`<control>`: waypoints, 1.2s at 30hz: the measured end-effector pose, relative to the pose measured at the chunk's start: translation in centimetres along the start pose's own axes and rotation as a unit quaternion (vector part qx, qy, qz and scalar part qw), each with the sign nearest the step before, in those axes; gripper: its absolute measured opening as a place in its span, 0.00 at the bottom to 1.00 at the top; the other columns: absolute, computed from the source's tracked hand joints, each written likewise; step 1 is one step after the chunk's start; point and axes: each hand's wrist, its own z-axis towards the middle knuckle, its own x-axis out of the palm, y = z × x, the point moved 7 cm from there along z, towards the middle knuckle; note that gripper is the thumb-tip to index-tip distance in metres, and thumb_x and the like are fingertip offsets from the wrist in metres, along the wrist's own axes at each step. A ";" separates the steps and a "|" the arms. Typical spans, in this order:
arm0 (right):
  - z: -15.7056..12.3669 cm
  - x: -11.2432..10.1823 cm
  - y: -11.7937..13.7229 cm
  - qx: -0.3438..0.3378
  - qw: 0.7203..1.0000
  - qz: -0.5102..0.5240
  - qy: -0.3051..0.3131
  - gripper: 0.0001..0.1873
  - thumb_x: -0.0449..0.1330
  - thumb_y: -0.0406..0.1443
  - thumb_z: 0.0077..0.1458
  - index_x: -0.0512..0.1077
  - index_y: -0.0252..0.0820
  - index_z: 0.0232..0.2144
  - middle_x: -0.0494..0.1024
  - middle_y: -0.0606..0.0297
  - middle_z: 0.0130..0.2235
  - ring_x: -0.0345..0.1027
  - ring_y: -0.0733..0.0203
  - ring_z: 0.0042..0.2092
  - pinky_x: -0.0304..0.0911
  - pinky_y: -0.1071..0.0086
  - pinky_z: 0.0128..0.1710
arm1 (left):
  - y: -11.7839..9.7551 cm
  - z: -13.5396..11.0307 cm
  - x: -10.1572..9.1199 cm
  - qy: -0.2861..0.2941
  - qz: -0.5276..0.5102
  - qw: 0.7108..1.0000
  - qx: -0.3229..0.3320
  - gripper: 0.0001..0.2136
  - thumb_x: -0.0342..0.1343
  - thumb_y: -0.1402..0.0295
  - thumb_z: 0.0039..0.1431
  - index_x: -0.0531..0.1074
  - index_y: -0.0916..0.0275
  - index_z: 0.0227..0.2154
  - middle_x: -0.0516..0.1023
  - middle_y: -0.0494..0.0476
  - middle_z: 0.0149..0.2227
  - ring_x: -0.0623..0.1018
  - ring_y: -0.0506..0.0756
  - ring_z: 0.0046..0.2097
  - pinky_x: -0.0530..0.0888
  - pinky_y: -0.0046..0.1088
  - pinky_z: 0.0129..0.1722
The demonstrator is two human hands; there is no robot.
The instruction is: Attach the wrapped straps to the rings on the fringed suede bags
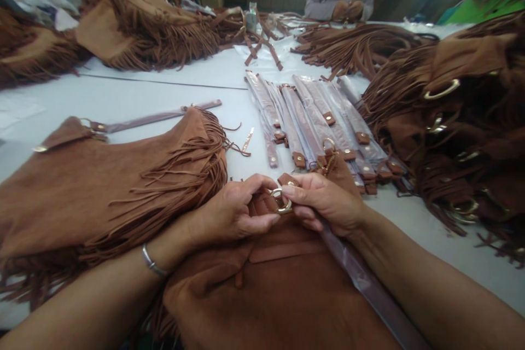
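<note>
My left hand (232, 213) and right hand (328, 202) both pinch the ring (282, 201), fingertips closed tight on it. The ring sits at the top edge of the bag (279, 295) lying under my wrists. A wrapped strap (369, 284) crosses the bag beneath my right hand. A fringed bag (102, 186) lies left of the bag, with more straps (311, 115) beyond it.

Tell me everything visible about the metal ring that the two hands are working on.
The metal ring is small, rounded, shiny and pale gold. It sits at the top edge of a brown suede-like bag lying flat on the white table. The left hand pinches it from one side, and the right hand pinches it from the other. Fingers hide part of the ring, so how it is attached cannot be made out.
</note>
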 end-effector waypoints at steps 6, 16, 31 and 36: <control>0.3 -0.1 0.4 0.013 1.000 0.020 0.010 0.16 0.60 0.43 0.54 0.61 0.36 0.27 0.58 0.75 0.15 0.47 0.75 0.13 0.47 0.84 0.10 | 0.3 -0.2 -0.5 -0.044 0.012 0.999 -0.022 0.13 0.55 0.66 0.53 0.64 0.64 0.40 0.71 0.50 0.29 0.70 0.45 0.28 0.67 0.16 0.26; 0.7 0.4 0.5 0.043 0.998 0.031 0.036 0.16 0.60 0.40 0.53 0.59 0.36 0.24 0.55 0.77 0.13 0.43 0.75 0.12 0.46 0.83 0.09 | -0.1 -0.2 -0.2 -0.036 0.003 0.999 -0.010 0.10 0.56 0.69 0.52 0.64 0.65 0.36 0.69 0.47 0.25 0.67 0.44 0.24 0.65 0.15 0.24; 1.7 0.1 1.5 0.076 0.992 0.002 0.100 0.15 0.62 0.41 0.51 0.63 0.35 0.26 0.55 0.77 0.13 0.43 0.75 0.12 0.43 0.84 0.09 | -0.1 -0.3 -0.5 -0.094 0.005 0.995 -0.035 0.09 0.57 0.69 0.51 0.64 0.65 0.34 0.68 0.46 0.24 0.66 0.43 0.23 0.64 0.15 0.22; 0.5 0.0 1.7 -0.028 0.998 -0.047 -0.034 0.16 0.62 0.42 0.51 0.62 0.35 0.29 0.61 0.73 0.17 0.49 0.76 0.15 0.46 0.85 0.12 | 1.0 -0.5 -0.8 -0.128 -0.083 0.984 -0.093 0.10 0.56 0.65 0.53 0.62 0.64 0.32 0.69 0.47 0.23 0.67 0.44 0.22 0.64 0.16 0.19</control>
